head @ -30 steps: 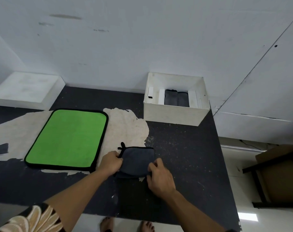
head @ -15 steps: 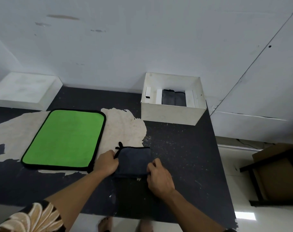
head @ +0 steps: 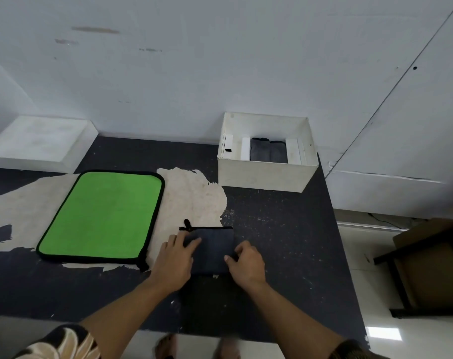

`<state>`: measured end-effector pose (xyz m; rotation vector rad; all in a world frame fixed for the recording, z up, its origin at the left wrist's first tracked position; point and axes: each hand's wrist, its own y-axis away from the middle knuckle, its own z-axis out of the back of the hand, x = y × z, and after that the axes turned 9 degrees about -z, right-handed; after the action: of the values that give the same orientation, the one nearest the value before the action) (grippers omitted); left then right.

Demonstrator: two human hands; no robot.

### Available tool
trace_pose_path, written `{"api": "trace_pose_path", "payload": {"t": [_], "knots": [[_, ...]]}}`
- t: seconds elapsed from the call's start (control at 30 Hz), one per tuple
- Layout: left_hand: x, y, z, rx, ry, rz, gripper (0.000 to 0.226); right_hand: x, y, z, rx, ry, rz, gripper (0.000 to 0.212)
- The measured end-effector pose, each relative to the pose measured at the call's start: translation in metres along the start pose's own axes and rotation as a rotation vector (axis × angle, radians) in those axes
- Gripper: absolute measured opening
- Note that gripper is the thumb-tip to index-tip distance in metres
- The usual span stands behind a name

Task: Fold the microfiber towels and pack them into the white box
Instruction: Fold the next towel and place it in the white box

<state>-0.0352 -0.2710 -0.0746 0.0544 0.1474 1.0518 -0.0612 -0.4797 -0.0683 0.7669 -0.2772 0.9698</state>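
A dark grey towel [head: 213, 246], folded small with a black hem and loop, lies on the black table near its front. My left hand [head: 174, 260] rests flat on the towel's left part with straight fingers. My right hand [head: 246, 264] holds the towel's right edge with curled fingers. A green towel [head: 103, 216] with black trim lies spread flat to the left. The white box [head: 264, 173] stands at the back right, with folded grey towels [head: 268, 150] inside between white dividers.
A white box lid [head: 38, 143] lies at the table's back left against the wall. The table's right edge [head: 342, 255] drops to a tiled floor, where a dark frame with cardboard [head: 427, 268] stands. My feet show below the front edge.
My left hand has opened and slid onto the grey towel, fingers now flat on it. My right hand stays at the right edge. The view has shifted slightly.
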Motion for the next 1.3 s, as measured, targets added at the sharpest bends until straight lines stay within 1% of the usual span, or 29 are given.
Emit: {"api": "trace_pose_path", "payload": {"t": [0.07, 0.13, 0.17, 0.2, 0.27, 0.3, 0.33, 0.43, 0.57, 0.63, 0.73, 0.83, 0.9, 0.97, 1.03, 1.1, 1.17, 1.23, 1.3], "knots": [[-0.001, 0.005, -0.009, 0.125, -0.076, -0.024, 0.064, 0.006, -0.007, -0.002, 0.061, -0.108, -0.110, 0.039], [0.000, 0.009, -0.016, 0.189, -0.081, 0.013, 0.067, 0.012, -0.012, -0.003, 0.128, -0.143, -0.183, 0.047], [-0.001, 0.010, -0.017, 0.204, -0.082, 0.033, 0.068, 0.014, -0.014, -0.004, 0.164, -0.124, -0.197, 0.046], [-0.001, 0.010, -0.017, 0.213, -0.085, 0.049, 0.068, 0.016, -0.015, -0.004, 0.197, -0.102, -0.206, 0.040], [-0.002, 0.008, -0.015, 0.208, -0.085, 0.070, 0.070, 0.016, -0.015, -0.002, 0.222, -0.091, -0.223, 0.022], [-0.002, 0.007, -0.013, 0.204, -0.085, 0.075, 0.071, 0.015, -0.015, -0.001, 0.223, -0.103, -0.237, 0.014], [-0.002, 0.007, -0.012, 0.204, -0.085, 0.072, 0.072, 0.013, -0.015, 0.001, 0.219, -0.122, -0.254, 0.012], [0.000, 0.007, -0.011, 0.227, -0.083, 0.048, 0.076, 0.008, -0.014, 0.008, 0.192, -0.159, -0.289, 0.016], [-0.005, 0.003, -0.009, 0.236, -0.095, 0.020, 0.079, 0.005, -0.012, 0.011, 0.191, -0.211, -0.321, 0.015], [-0.005, 0.001, -0.008, 0.206, -0.107, -0.044, 0.078, 0.006, -0.010, 0.011, 0.201, -0.242, -0.344, 0.021], [-0.003, 0.000, -0.011, 0.251, -0.142, -0.168, 0.071, 0.008, -0.007, 0.010, 0.198, -0.254, -0.343, 0.026], [-0.002, -0.002, -0.011, 0.307, -0.142, -0.165, 0.072, 0.008, -0.008, 0.007, 0.167, -0.199, -0.308, 0.031], [-0.002, -0.004, -0.010, 0.317, -0.136, -0.144, 0.075, 0.008, -0.010, 0.005, 0.164, -0.173, -0.293, 0.029], [0.000, -0.005, -0.009, 0.313, -0.126, -0.128, 0.077, 0.008, -0.013, 0.005, 0.164, -0.143, -0.287, 0.022], [0.002, -0.006, -0.008, 0.309, -0.121, -0.131, 0.079, 0.008, -0.014, 0.005, 0.161, -0.111, -0.276, 0.021], [0.004, -0.006, -0.009, 0.311, -0.119, -0.135, 0.080, 0.008, -0.014, 0.005, 0.147, -0.093, -0.263, 0.023], [0.003, -0.006, -0.009, 0.290, -0.105, -0.141, 0.080, 0.009, -0.012, 0.005, 0.130, -0.082, -0.251, 0.030], [0.000, -0.006, -0.005, 0.190, -0.070, -0.140, 0.077, 0.010, -0.011, 0.005, 0.108, -0.067, -0.236, 0.039], [-0.004, -0.006, 0.000, 0.029, -0.018, -0.137, 0.063, 0.011, -0.009, 0.005, 0.085, -0.062, -0.224, 0.040]]}}
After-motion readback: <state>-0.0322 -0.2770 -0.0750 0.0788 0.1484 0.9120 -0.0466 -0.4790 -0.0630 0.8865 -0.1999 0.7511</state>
